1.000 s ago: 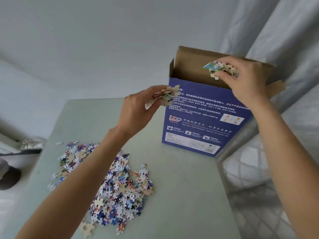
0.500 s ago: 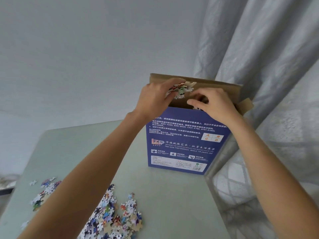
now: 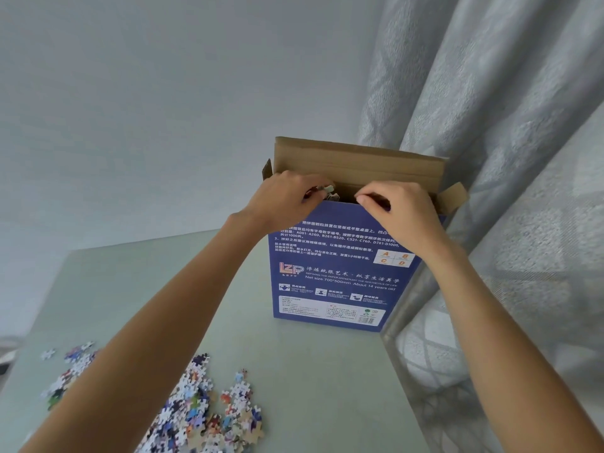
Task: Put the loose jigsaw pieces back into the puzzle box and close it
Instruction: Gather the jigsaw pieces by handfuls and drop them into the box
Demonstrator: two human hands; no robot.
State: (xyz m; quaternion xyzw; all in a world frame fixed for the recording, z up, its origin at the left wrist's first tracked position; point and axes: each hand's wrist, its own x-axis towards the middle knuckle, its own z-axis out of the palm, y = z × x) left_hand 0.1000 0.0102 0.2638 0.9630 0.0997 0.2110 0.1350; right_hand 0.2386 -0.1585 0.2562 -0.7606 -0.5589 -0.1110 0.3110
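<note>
The blue puzzle box stands upright at the table's far right, its brown lid flap raised behind the opening. My left hand is at the left of the opening and grips a few jigsaw pieces that poke out from under its fingers, just over the rim. My right hand is at the right of the opening, its fingers curled over the top edge of the box's front wall and the thumb on the near side. A pile of loose jigsaw pieces lies on the table at the lower left, partly hidden by my left forearm.
The pale green table ends just right of the box. A grey curtain hangs close behind and beside the box. A small side flap sticks out at the box's right. A plain wall is behind.
My left hand carried its pieces from beside the box up into the opening. My right hand no longer shows the pieces it held, and now rests on the front rim. The view tilted up.
</note>
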